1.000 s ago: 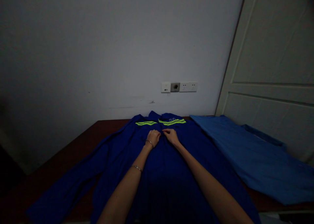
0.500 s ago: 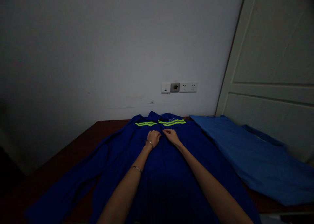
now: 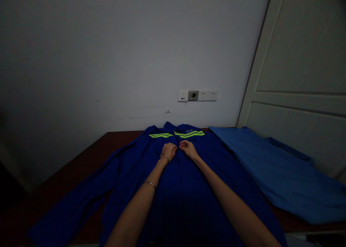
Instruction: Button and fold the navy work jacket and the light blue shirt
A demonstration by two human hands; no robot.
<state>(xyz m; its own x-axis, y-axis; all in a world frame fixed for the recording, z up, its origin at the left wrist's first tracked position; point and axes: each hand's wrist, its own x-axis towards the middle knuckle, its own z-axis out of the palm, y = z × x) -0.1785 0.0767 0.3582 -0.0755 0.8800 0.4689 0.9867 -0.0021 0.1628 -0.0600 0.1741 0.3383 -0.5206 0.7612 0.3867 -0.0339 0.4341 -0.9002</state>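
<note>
While flat, dark-blue garment (image 3: 181, 182) near-to-far, collar (image 3: 169, 126) toward wall (image 3: 129, 59).

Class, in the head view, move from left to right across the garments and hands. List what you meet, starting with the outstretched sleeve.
Dark blue work jacket's outstretched sleeve → left hand → right hand → lighter blue garment

The bare left forearm (image 3: 135, 208) and the bare right forearm (image 3: 229, 200) stretch forward, converging toward the fingers (image 3: 173, 145). Behind the fingers, both wrists (image 3: 198, 159) look nearly straight. The bare left hand (image 3: 169, 151) shows its back, fingers curled inward, tips partly hidden; just beside them, the bare right hand (image 3: 188, 149) bends its fingers toward its thumb, a small gap parting the two hands
</note>
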